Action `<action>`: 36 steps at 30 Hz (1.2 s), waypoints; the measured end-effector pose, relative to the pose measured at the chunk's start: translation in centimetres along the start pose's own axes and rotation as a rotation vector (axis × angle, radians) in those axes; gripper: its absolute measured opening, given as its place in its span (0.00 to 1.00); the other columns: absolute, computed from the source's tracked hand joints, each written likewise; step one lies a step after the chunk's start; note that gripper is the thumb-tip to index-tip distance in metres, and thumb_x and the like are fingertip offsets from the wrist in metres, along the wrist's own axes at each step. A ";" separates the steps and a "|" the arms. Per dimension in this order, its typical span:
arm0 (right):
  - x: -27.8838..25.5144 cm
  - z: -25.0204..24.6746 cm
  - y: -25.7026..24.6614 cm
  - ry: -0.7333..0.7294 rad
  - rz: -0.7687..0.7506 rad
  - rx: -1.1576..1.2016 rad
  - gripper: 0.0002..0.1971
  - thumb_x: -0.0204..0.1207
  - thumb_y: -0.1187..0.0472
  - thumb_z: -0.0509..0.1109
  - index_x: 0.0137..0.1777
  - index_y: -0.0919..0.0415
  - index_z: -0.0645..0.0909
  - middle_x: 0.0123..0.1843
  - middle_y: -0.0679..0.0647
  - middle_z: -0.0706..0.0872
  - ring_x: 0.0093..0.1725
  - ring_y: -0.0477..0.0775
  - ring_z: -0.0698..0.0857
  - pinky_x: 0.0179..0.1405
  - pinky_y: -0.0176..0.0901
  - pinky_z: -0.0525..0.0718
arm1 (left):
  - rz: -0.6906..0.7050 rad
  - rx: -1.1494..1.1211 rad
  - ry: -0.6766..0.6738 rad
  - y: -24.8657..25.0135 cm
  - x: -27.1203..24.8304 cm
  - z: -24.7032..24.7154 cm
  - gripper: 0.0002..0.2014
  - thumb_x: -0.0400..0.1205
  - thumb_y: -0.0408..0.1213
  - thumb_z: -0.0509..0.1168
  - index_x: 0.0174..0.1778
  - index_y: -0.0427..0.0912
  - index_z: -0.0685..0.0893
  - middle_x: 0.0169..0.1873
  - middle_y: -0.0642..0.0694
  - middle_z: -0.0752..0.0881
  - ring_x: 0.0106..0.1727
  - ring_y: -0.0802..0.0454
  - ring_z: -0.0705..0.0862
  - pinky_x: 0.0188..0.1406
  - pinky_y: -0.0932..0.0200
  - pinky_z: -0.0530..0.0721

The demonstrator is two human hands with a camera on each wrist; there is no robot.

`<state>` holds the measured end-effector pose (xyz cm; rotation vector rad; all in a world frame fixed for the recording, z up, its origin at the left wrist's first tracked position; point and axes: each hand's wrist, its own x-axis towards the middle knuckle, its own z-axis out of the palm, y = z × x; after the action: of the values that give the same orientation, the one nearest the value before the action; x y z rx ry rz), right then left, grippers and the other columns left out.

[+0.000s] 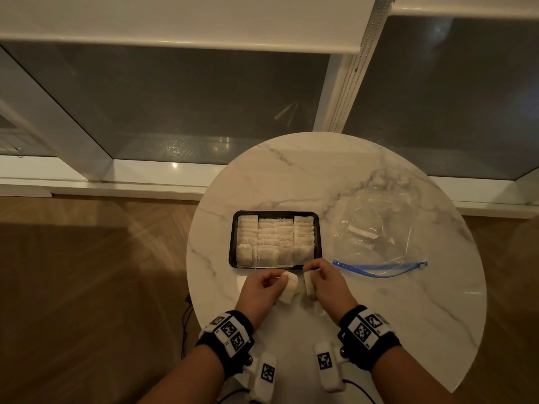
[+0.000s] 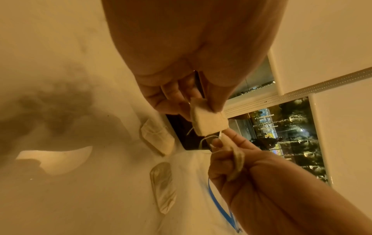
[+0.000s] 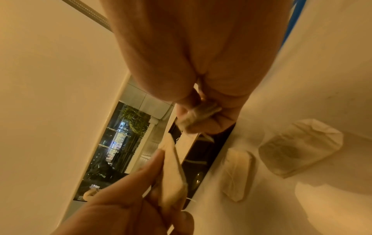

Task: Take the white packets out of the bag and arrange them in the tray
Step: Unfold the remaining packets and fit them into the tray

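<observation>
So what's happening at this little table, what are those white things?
A person is sorting white packets that look like tea bags. The black tray on the round marble table is already packed with rows of them. Each hand pinches one more packet: the left hand holds one and the right hand holds another, just in front of the tray. Two more packets lie loose on the table. The clear zip bag lies open to the right, nearly empty.

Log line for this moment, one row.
left hand: pinches packet | right hand: holds packet | tray: nearly full | bag: open, table
</observation>
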<state>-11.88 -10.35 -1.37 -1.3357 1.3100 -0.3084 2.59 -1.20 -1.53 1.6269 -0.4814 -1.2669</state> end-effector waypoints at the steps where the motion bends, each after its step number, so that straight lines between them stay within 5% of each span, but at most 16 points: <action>1: 0.1 0.2 -0.1 0.004 0.007 -0.005 0.15 0.85 0.67 0.55 0.48 0.53 0.83 0.42 0.54 0.85 0.40 0.52 0.82 0.37 0.44 0.81 | -0.004 0.004 0.005 0.1 0.0 0.1 0.05 0.83 0.34 0.70 0.52 0.42 0.91 0.33 0.54 0.91 0.32 0.66 0.85 0.28 0.71 0.78; 8: 0.1 0.8 -2.0 -0.143 -0.008 0.040 0.08 0.84 0.57 0.66 0.49 0.59 0.85 0.42 0.48 0.85 0.40 0.44 0.81 0.34 0.33 0.75 | -0.019 -0.002 0.015 0.7 -0.1 0.1 0.06 0.83 0.35 0.71 0.53 0.39 0.90 0.38 0.47 0.93 0.34 0.63 0.87 0.30 0.70 0.80; 20: 2.7 2.2 -2.6 -0.279 -0.129 -0.160 0.02 0.78 0.56 0.74 0.46 0.52 0.88 0.43 0.48 0.90 0.44 0.46 0.87 0.46 0.43 0.87 | -0.035 -0.097 0.131 1.0 1.0 -1.0 0.06 0.83 0.33 0.71 0.53 0.35 0.88 0.43 0.40 0.92 0.40 0.53 0.89 0.36 0.65 0.83; 23: 3.8 3.0 -3.6 -0.249 -0.116 -0.095 0.01 0.79 0.59 0.74 0.46 0.51 0.86 0.48 0.50 0.89 0.49 0.51 0.89 0.50 0.48 0.91 | 0.070 0.095 0.270 0.7 1.5 -1.9 0.04 0.83 0.38 0.70 0.52 0.45 0.88 0.45 0.48 0.91 0.48 0.53 0.89 0.47 0.62 0.86; 25: 5.1 3.6 -3.8 -0.171 -0.131 -0.110 0.02 0.79 0.57 0.73 0.46 0.49 0.85 0.49 0.48 0.89 0.50 0.50 0.89 0.52 0.50 0.90 | 0.239 0.473 0.357 0.5 1.8 -2.9 0.06 0.85 0.41 0.67 0.54 0.47 0.87 0.48 0.52 0.87 0.50 0.56 0.85 0.52 0.60 0.84; 28: 7.3 4.8 -3.9 -0.115 -0.170 -0.286 0.02 0.78 0.51 0.71 0.46 0.47 0.84 0.48 0.44 0.88 0.49 0.48 0.87 0.53 0.50 0.87 | 0.434 1.016 0.300 -0.4 2.3 -3.8 0.09 0.82 0.43 0.63 0.55 0.48 0.85 0.52 0.50 0.84 0.53 0.50 0.81 0.56 0.52 0.80; 33: 9.3 7.2 -3.6 -0.154 -0.144 -0.439 0.00 0.79 0.54 0.71 0.48 0.48 0.83 0.49 0.47 0.88 0.53 0.50 0.86 0.55 0.45 0.84 | 0.324 1.224 0.216 -1.5 2.9 -3.8 0.15 0.78 0.39 0.59 0.60 0.51 0.80 0.55 0.49 0.79 0.60 0.47 0.75 0.72 0.47 0.70; 36: 9.7 8.2 -3.2 -0.177 -0.145 -0.496 0.06 0.79 0.56 0.72 0.53 0.54 0.86 0.54 0.50 0.88 0.55 0.49 0.85 0.53 0.38 0.78 | 0.236 1.236 0.207 -1.6 3.0 -3.5 0.20 0.82 0.39 0.58 0.71 0.52 0.76 0.64 0.49 0.77 0.72 0.49 0.71 0.85 0.41 0.51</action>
<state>-0.47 -14.85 -5.97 -1.8347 1.1831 0.0458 6.43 -1.23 -4.46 2.5349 -1.4523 -0.5549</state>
